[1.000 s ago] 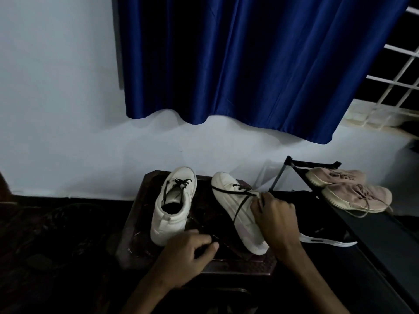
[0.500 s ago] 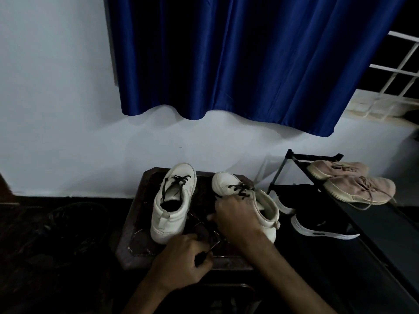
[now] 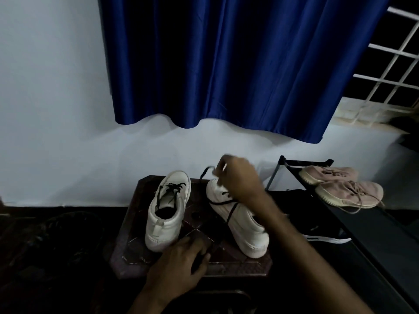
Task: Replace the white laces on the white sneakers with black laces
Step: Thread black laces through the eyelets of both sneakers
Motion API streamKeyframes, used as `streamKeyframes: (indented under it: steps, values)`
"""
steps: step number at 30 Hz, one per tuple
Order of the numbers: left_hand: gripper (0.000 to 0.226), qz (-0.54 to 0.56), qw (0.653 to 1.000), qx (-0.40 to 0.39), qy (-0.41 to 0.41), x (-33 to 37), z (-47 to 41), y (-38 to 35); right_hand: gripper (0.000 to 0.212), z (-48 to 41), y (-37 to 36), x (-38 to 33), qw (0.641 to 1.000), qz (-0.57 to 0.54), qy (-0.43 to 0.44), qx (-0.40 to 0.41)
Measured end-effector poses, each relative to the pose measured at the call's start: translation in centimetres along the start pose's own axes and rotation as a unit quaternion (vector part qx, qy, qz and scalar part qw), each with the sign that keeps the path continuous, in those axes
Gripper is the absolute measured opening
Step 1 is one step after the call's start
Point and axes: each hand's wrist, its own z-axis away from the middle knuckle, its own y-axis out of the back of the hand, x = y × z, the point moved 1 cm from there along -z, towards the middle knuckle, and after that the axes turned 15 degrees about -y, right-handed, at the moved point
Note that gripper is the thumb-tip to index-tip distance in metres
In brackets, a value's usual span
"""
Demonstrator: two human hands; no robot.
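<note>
My right hand [image 3: 238, 180] is up over the toe of the right sneaker [image 3: 244, 227], fingers pinched round the free end of the black lace [image 3: 223, 201]; the tip is blurred, but a loop of it shows just left of my knuckles. From there the lace drops down and back towards me, crossing the upper near the eyelets. That sneaker lies on the dark wooden table [image 3: 136, 245] with its long axis running from the toe at the wall end to the heel nearest me, angled to my right and leaning over somewhat. So the slack has to be drawn up and away from me, along the line of the shoe, and the right hand is the one placed for it. My left hand [image 3: 179, 268] rests low on the table just in front of the heel of the left sneaker [image 3: 165, 216], well apart from the eyelets I am working; its fingers are curled, but it is too dark to tell whether they hold the other lace end. The left sneaker (black lacing shows across its tongue) stands upright beside the right one, not touching. I judge this one is only partly threaded.
</note>
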Motion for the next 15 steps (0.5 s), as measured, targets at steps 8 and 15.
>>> streamKeyframes:
  steps: [8, 15]
  values:
    - [0.032, -0.103, 0.992, 0.072, -0.027, 1.8, -2.4, 2.0, 0.014, -4.2, 10.8, -1.6, 0.981, -0.119, 0.100, 0.117]
    - [0.030, 0.146, 0.944, 0.262, 0.135, 1.9, -13.8, 9.5, 0.019, -0.7, 9.0, -1.1, 0.972, -0.177, 0.150, 0.030]
